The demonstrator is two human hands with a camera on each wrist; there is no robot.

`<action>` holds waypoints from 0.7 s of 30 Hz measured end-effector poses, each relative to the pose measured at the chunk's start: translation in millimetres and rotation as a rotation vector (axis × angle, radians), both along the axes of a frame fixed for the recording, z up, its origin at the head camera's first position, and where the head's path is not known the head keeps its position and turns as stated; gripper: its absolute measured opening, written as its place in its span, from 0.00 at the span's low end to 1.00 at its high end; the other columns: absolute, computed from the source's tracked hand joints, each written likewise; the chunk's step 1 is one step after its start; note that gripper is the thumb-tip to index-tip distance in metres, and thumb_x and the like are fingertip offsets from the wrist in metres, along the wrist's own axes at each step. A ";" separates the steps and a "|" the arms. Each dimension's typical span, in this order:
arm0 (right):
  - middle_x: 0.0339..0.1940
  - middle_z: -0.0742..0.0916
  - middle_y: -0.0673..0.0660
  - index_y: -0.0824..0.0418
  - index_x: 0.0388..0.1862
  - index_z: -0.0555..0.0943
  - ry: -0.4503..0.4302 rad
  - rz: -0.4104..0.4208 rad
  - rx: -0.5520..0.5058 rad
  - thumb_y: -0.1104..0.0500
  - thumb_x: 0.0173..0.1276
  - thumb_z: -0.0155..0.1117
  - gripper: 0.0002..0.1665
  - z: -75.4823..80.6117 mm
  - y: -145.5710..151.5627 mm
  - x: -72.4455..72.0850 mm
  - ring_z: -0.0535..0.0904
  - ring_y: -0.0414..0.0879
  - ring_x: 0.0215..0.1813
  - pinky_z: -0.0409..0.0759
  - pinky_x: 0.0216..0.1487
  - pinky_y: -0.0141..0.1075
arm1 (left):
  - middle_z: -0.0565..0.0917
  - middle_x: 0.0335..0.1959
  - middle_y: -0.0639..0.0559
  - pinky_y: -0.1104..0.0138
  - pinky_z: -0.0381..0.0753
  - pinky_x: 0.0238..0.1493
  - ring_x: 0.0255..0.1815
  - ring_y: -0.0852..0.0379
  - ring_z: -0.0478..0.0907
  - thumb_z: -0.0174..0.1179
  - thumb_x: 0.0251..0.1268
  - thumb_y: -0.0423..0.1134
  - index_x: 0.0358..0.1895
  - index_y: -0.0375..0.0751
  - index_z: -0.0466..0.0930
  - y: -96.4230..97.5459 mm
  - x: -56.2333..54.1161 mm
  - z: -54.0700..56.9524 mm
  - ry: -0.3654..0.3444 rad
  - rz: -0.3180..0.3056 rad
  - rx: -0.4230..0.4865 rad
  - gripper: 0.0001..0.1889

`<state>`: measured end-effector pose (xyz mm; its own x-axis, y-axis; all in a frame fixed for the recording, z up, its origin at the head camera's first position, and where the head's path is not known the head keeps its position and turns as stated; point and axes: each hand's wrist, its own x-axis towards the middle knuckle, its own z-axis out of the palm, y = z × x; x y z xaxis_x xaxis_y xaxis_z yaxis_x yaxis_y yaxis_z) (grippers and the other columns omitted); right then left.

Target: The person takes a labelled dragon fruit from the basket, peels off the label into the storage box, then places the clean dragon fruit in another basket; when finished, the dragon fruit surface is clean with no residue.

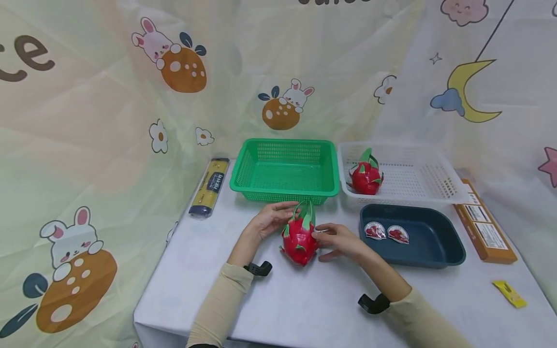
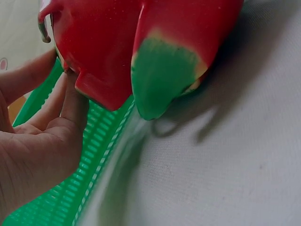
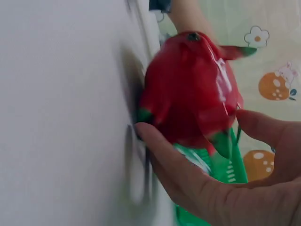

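A red dragon fruit point(image 1: 299, 240) with green leaf tips is between my two hands, at or just above the white tablecloth, in front of the green basket point(image 1: 285, 193). From the left, my left hand point(image 1: 271, 220) holds its leafy end; the left wrist view has thumb and fingers against the red skin point(image 2: 101, 52). On the other side, my right hand point(image 1: 341, 240) pinches the fruit, with thumb and fingers on either side of it in the right wrist view point(image 3: 188, 89). A second dragon fruit point(image 1: 366, 178) sits in the white basket point(image 1: 417, 186) at the back right.
Right of my right hand stands a dark blue basin point(image 1: 428, 237) with two round stickers point(image 1: 386, 232) in it. Farther right lie a brown box point(image 1: 489, 227) and a small yellow packet point(image 1: 509, 294). A yellow-and-navy package point(image 1: 210, 186) lies left of the green basket. A printed curtain hangs behind.
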<state>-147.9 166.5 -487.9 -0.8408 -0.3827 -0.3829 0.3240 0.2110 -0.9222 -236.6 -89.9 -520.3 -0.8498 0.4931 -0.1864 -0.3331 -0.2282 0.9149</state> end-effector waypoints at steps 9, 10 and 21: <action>0.75 0.73 0.73 0.72 0.78 0.63 -0.060 -0.081 -0.168 0.56 0.84 0.55 0.33 -13.3 -2.8 1.9 0.78 0.65 0.68 0.83 0.58 0.59 | 0.82 0.64 0.31 0.65 0.84 0.61 0.57 0.52 0.86 0.59 0.73 0.26 0.72 0.25 0.71 1.4 0.3 -0.2 0.025 -0.001 -0.021 0.25; 0.74 0.74 0.73 0.72 0.78 0.64 -0.056 -0.095 -0.170 0.57 0.84 0.55 0.32 -13.8 -3.1 2.7 0.79 0.63 0.67 0.84 0.58 0.59 | 0.82 0.63 0.32 0.65 0.84 0.62 0.57 0.51 0.86 0.59 0.74 0.26 0.72 0.24 0.71 1.5 0.1 -0.1 0.030 -0.002 -0.024 0.25; 0.67 0.81 0.70 0.72 0.75 0.70 -0.007 -0.135 -0.102 0.58 0.81 0.58 0.30 -2.2 3.1 9.7 0.86 0.59 0.57 0.85 0.57 0.58 | 0.82 0.64 0.33 0.59 0.82 0.65 0.59 0.51 0.85 0.61 0.76 0.32 0.70 0.28 0.74 -3.2 -1.3 0.3 0.061 -0.005 -0.073 0.23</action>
<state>-138.1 169.6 -490.1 -0.8845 -0.3034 -0.3544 0.3500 0.0707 -0.9341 -237.8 -93.1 -520.0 -0.8583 0.4841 -0.1700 -0.2773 -0.1590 0.9475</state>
